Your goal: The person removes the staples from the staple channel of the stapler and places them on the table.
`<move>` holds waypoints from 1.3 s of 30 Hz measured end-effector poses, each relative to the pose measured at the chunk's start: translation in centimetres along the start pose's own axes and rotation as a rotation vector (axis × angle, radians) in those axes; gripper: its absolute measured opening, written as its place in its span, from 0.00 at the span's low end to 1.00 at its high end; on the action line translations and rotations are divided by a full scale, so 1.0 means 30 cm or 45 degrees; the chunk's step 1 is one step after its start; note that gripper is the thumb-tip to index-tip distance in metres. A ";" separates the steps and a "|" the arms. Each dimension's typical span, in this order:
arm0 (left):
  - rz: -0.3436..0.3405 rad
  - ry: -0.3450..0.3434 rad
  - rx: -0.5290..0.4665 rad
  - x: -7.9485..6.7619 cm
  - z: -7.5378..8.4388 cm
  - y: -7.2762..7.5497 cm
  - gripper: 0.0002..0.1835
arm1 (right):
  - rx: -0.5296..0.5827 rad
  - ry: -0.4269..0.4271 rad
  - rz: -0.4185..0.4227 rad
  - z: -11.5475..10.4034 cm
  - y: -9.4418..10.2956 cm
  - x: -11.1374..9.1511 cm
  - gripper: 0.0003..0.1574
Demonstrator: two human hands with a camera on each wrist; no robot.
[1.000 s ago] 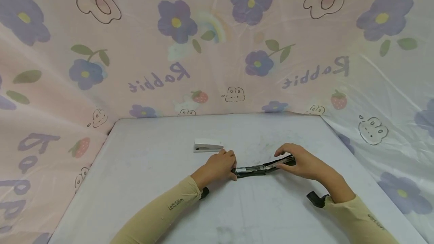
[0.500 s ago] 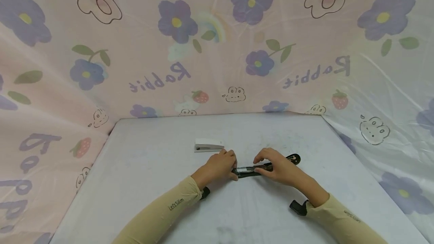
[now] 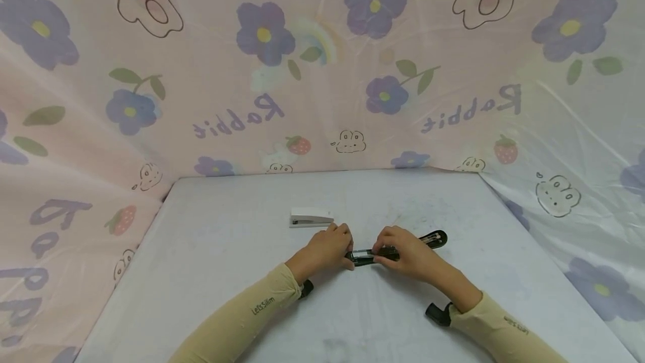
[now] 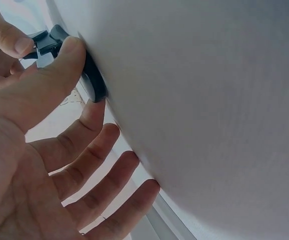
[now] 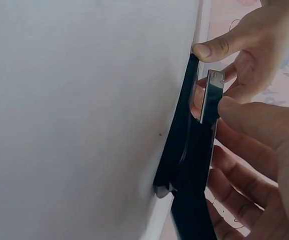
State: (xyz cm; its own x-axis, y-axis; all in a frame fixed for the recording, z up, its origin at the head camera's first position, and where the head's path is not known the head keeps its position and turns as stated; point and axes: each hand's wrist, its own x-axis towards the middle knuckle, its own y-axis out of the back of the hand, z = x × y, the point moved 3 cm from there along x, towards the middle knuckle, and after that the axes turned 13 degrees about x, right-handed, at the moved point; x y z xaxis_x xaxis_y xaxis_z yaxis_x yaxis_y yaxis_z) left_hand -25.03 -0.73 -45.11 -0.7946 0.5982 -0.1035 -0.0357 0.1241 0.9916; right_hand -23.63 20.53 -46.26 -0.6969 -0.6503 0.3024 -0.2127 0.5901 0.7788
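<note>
A black stapler [image 3: 434, 238] lies spread open on the white table, its top arm swung out to the right. My left hand [image 3: 327, 248] holds its left end, with thumb and index finger at the tip of the base in the left wrist view; the other fingertips rest by the table. Across the middle, my right hand [image 3: 408, 254] pinches the metal-edged staple channel [image 5: 213, 95] between thumb and fingers. In the right wrist view this channel stands apart from the black base [image 5: 177, 140] at the end near my left hand. My right fingers hide the stapler's middle in the head view.
A white stapler [image 3: 311, 217] stands on the table just beyond my left hand. Printed cloth [image 3: 322, 88] hangs behind the table [image 3: 227, 228] and along both sides. Black wrist camera mounts [image 3: 438, 314] stick out at my sleeve cuffs.
My right hand has slid left along the black stapler, from its outer right end to the middle, and its fingers have drawn together there. My left hand has stayed in place.
</note>
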 end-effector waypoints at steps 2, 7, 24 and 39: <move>0.003 -0.002 -0.001 -0.001 0.001 -0.002 0.19 | -0.017 0.018 0.006 -0.006 -0.001 -0.001 0.06; 0.007 0.001 0.009 -0.002 0.003 -0.003 0.20 | -0.040 0.058 0.027 -0.018 0.000 -0.002 0.06; 0.012 -0.002 0.025 0.007 0.003 -0.009 0.20 | 0.132 -0.044 -0.022 -0.013 -0.015 0.008 0.06; 0.031 -0.005 0.027 0.013 0.001 -0.021 0.20 | 0.127 -0.115 0.069 -0.013 -0.018 0.019 0.05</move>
State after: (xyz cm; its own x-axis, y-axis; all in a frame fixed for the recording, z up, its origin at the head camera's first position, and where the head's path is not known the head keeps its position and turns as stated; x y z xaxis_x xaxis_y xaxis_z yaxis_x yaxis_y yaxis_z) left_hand -25.29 -0.57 -45.76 -0.7927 0.6043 -0.0796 -0.0034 0.1263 0.9920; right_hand -23.63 19.66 -46.28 -0.7672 -0.5730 0.2881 -0.2372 0.6708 0.7027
